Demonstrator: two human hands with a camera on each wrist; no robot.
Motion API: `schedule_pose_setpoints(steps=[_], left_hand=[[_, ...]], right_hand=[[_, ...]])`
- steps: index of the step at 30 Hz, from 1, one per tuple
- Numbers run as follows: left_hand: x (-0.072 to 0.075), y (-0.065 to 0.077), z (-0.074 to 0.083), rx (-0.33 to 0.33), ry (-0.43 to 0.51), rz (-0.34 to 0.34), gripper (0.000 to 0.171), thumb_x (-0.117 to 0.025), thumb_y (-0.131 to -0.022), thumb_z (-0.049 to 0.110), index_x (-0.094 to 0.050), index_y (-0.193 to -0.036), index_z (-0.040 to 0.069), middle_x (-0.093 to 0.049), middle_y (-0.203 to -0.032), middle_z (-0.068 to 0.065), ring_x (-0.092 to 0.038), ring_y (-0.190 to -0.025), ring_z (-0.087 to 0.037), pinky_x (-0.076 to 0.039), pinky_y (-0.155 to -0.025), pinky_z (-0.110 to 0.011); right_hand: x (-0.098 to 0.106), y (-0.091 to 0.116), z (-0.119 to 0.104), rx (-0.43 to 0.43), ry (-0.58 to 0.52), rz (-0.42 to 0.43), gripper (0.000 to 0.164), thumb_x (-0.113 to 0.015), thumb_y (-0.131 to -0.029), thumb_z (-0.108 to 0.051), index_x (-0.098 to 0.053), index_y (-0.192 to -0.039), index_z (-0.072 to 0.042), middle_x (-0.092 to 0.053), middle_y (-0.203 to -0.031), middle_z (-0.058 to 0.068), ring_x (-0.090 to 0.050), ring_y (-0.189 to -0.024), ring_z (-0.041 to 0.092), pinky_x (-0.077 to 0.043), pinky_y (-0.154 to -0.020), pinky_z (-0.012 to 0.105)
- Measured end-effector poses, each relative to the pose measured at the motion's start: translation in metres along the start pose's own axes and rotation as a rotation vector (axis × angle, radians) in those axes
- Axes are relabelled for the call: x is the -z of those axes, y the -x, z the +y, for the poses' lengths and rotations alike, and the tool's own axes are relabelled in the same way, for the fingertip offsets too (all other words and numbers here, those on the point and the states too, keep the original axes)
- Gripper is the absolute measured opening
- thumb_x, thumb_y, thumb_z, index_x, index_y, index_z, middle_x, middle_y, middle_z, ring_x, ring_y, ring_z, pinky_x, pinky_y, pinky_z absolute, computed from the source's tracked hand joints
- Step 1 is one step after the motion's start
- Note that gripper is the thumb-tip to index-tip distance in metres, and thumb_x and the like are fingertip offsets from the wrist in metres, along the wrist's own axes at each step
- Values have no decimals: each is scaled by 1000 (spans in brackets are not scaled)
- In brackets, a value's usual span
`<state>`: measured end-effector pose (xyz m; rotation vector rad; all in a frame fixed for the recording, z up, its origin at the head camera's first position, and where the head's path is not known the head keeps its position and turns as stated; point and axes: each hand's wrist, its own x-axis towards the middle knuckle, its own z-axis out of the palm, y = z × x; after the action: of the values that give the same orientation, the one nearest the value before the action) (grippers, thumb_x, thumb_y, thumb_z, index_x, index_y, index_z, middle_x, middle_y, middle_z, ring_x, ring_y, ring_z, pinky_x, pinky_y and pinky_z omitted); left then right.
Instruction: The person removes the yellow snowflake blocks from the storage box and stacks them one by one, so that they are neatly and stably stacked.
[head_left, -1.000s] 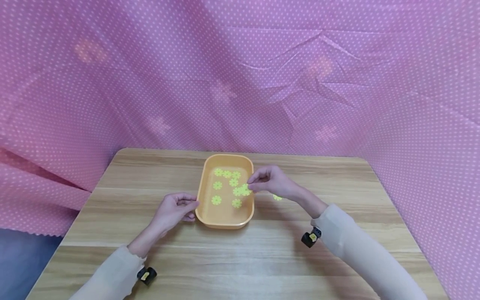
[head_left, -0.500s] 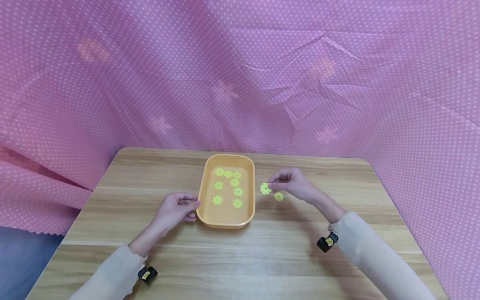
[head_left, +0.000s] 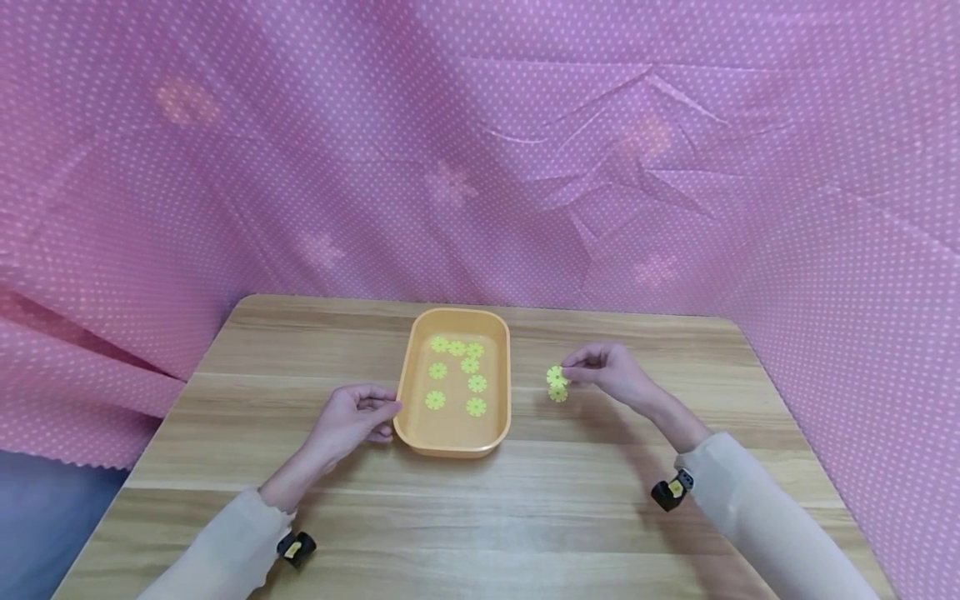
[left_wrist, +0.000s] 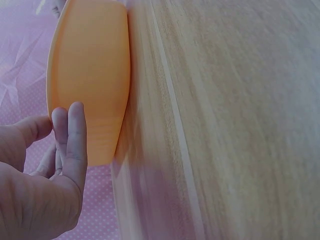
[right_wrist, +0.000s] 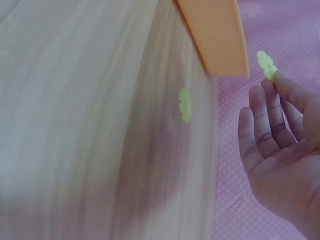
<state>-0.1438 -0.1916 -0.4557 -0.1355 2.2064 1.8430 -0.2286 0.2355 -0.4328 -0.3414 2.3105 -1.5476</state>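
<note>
An orange tray [head_left: 452, 429] stands on the table, with several yellow-green flower-shaped pieces [head_left: 435, 400] lying flat inside it. My left hand [head_left: 352, 425] pinches the tray's left rim between thumb and fingers; in the left wrist view the thumb is at the rim and the fingers lie along the outer wall. Right of the tray, my right hand [head_left: 615, 377] pinches a flower-shaped piece [right_wrist: 266, 65] by its edge between thumb and index finger, above the tabletop. Another flower-shaped piece [right_wrist: 185, 105] lies on the wood just below it, partly overlapped by the held one in the head view.
The wood-grain table [head_left: 480, 533] has rounded far corners. A pink dotted cloth [head_left: 480, 167] hangs behind it and along both sides. Each wrist wears a small black camera [head_left: 671, 492].
My right hand has moved right from over the tray's right rim to above the table, carrying the flower-shaped piece with it. The left hand and the tray stay put.
</note>
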Motion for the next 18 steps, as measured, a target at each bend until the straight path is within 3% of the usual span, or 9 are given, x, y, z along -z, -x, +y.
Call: schedule_pose_setpoints(steps=[9,18], left_hand=[[-1,0,-2,-4,-1,0,35,-70,-101,9,-63,-128,-14,-75,-108,-25,-72,-70,-13,-70,-72,-30],[-1,0,-3,-26,11,-3,37,-70,-101,9,-62,-128,-15,-75,-106,-22,-71,-70,-10,-70,-71,-28]], right_hand=[[0,-1,24,-7,45,28,28,-78,-94,-11,-73,-115,6,-79,-103,19,-77,-87,22,-69,-79,32],[-5,-7,43,-64,-10,43,27,-75,-96,-8,-71,-115,11,-80,-102,16,-78,-85,17,-70,-82,31]])
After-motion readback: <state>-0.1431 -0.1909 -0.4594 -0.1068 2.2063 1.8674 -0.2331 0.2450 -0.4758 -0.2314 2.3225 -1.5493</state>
